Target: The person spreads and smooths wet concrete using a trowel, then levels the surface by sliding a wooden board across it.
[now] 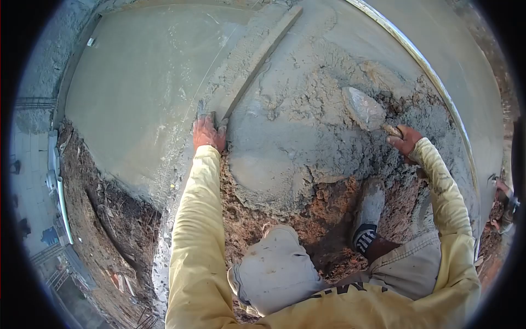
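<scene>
My right hand (pixel 405 141) is wrapped round the handle of a trowel (pixel 364 108), whose cement-smeared blade rests on or just above rough wet concrete (pixel 318 131). My left hand (pixel 209 133) grips the near end of a long straight board (pixel 260 63), a screed coated in grey mix. That board lies slanting away from me across the concrete, its far end toward the top of the view. Part of the left fingers is hidden behind the board's end and smeared with cement.
A smooth slab (pixel 148 82) spreads to the left. Along the right runs a curved-looking pale edge strip (pixel 438 82). Reddish soil (pixel 334 208) lies by my legs, with one boot (pixel 371 203) in it. Another person's hand (pixel 501 186) shows at far right.
</scene>
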A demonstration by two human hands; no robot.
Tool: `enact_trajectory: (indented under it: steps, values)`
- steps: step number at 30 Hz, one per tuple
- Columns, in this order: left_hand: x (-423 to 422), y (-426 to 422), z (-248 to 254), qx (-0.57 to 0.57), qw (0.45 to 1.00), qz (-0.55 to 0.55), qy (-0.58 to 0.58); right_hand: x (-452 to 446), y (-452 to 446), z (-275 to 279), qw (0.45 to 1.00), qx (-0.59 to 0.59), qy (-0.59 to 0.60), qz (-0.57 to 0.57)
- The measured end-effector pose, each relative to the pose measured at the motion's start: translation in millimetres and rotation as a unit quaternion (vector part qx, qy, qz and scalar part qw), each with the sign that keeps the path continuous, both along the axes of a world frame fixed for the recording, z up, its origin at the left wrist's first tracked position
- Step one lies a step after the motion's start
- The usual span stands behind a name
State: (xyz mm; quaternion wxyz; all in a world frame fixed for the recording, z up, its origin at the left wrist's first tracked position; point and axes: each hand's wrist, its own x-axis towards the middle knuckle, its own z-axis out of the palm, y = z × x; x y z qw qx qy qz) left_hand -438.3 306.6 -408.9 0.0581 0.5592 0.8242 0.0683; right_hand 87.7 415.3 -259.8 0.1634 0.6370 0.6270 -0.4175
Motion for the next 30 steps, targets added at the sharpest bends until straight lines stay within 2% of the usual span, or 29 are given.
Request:
enact_trajectory:
  steps: [2,4,7,13,17,20,23,24,27,28,30]
  values:
    - [10,-20,2,-0.057,0.998,-0.008,0.009,7,2,-9,0.999,0.020,0.028,-0.001]
    - [37,2,18,-0.109,0.994,-0.019,0.001,2,-8,12,0.998,0.015,0.003,-0.055]
    - [45,7,20,-0.046,0.996,-0.073,-0.028,20,-11,2,0.996,0.025,0.013,-0.081]
    - [72,-17,7,-0.088,0.992,-0.070,-0.051,55,-9,-18,0.988,0.059,0.000,-0.140]
    - [92,-35,9,-0.129,0.987,-0.088,-0.043,55,-9,-2,0.984,0.055,-0.016,-0.166]
    - [94,-39,18,-0.176,0.976,-0.121,-0.047,77,3,-26,0.988,0.115,-0.034,-0.093]
    - [89,-42,31,-0.165,0.979,-0.098,-0.068,89,7,-42,0.981,0.173,0.031,-0.085]
    - [84,-49,31,0.028,0.990,-0.135,-0.033,90,12,-43,0.983,0.164,0.015,-0.084]
    - [45,-32,58,0.037,0.992,-0.115,-0.040,87,8,-24,0.987,0.109,0.022,-0.118]
    - [26,-20,58,0.058,0.989,-0.132,-0.014,94,8,-29,0.986,0.143,0.022,-0.081]
    - [5,8,56,0.058,0.990,-0.130,0.005,78,8,-4,0.986,0.071,0.011,-0.151]
